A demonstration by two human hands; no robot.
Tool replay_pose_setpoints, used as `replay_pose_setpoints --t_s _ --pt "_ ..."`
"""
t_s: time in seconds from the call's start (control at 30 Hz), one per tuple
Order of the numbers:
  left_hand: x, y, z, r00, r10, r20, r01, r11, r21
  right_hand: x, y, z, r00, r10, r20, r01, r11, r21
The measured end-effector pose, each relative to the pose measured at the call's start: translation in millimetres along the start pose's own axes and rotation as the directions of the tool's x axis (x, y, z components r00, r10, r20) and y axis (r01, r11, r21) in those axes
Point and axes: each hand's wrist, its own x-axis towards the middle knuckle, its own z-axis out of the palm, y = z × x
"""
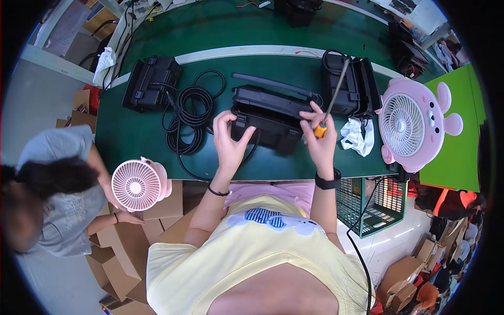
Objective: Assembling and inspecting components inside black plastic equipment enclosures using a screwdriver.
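Note:
A black plastic case (270, 127) lies in front of me on the green table, its lid part (273, 101) tilted up along the far side. My left hand (230, 144) grips the case's left end, thumb on the near face and fingers over the edge. In my right hand (323, 147) is a screwdriver (338, 86) with a yellow-orange handle, its long metal shaft pointing up and away. Some right-hand fingertips touch the case's right end. Behind the case lies a long dark strip (273, 84). A coiled black cable (190, 118) rests to its left.
More black cases stand at left (152, 83) and right (344, 84). A white cloth (358, 137) and a pink animal-shaped fan (404, 123) sit at the right. A small pink fan (135, 185) is near a co-worker (68, 173) at left. A green crate (362, 210) stands below the table edge.

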Motion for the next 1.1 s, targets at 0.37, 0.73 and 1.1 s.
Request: replay_pose_setpoints --t_s 0.37,0.73,1.1 --pt "-3.1 12.4 5.3 0.997 0.069 -0.017 -0.064 0.975 0.214 26.5 -6.3 1.6 0.994 0.111 0.017 -0.112 0.992 0.064" --pt "20.9 60.4 -11.7 0.766 0.347 0.541 -0.575 0.745 0.337 22.1 -5.7 -0.7 1.000 0.007 0.005 -0.007 0.983 0.181" --pt "37.8 75.0 11.9 0.683 0.009 0.731 -0.496 0.740 0.454 33.2 -15.6 4.0 0.999 -0.046 0.020 0.043 0.990 0.133"
